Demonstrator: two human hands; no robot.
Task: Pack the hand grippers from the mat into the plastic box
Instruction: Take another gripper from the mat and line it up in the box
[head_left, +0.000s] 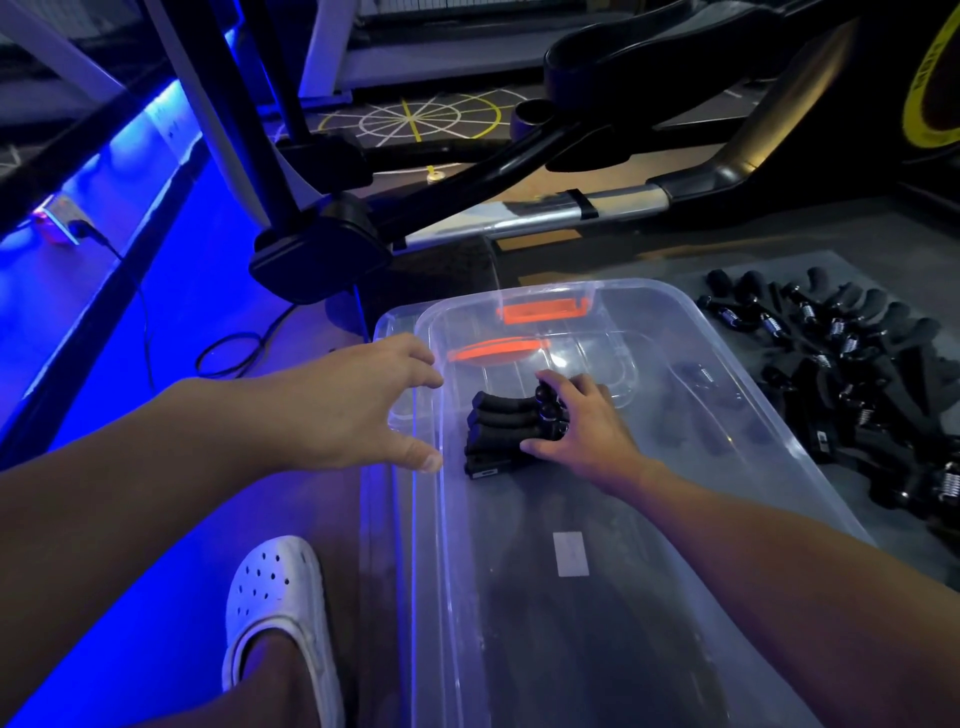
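A clear plastic box (691, 332) with orange latches stands on the floor in front of me. Inside it, near the far left, lies a stack of black hand grippers (501, 431). My right hand (582, 426) reaches into the box and holds the stack at its spring end, fingers curled over it. My left hand (358, 402) hovers at the box's left wall, fingers spread and relaxed, holding nothing. To the right of the box, several more black hand grippers (852, 374) with metal springs lie spread on a dark mat (779, 270).
The clear lid (384, 332) lies under or beside the box on the left. My foot in a white clog (275, 597) stands at the box's near left. A black exercise machine frame (322, 249) and a cable (228, 353) lie beyond; blue light strips run along the left.
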